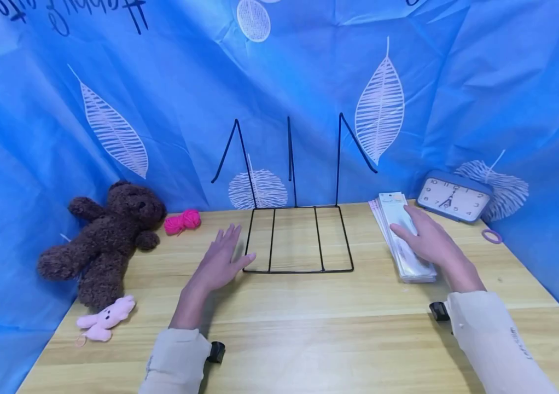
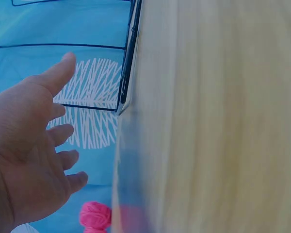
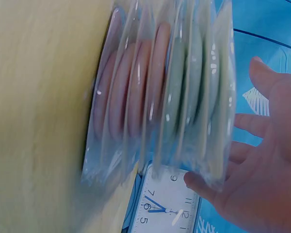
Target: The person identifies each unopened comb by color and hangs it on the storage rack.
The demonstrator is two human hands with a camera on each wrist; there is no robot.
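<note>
My left hand (image 1: 217,261), fingers extended and thumb spread, hovers at the left front corner of a black wire rack (image 1: 311,271). The rack has a flat base with bars across it and tall bent prongs at its back. To the right lies a stack of flat packets (image 1: 409,249) in clear plastic sleeves. Over the stack's right side is my right hand (image 1: 432,238), thumb apart and fingers loosely stretched. In the right wrist view, several packets (image 3: 155,97) show edge-on, with pinkish and greenish rounded contents, and the palm faces them without curling round any.
A blue alarm clock (image 1: 454,197) stands behind the right hand, with a purple ring (image 1: 492,236) beside it. At left are a brown teddy bear (image 1: 107,241), pink yarn (image 1: 182,221) and a small pink plush toy (image 1: 107,319). A blue leaf-print cloth (image 1: 289,65) hangs behind the wooden table (image 1: 304,334).
</note>
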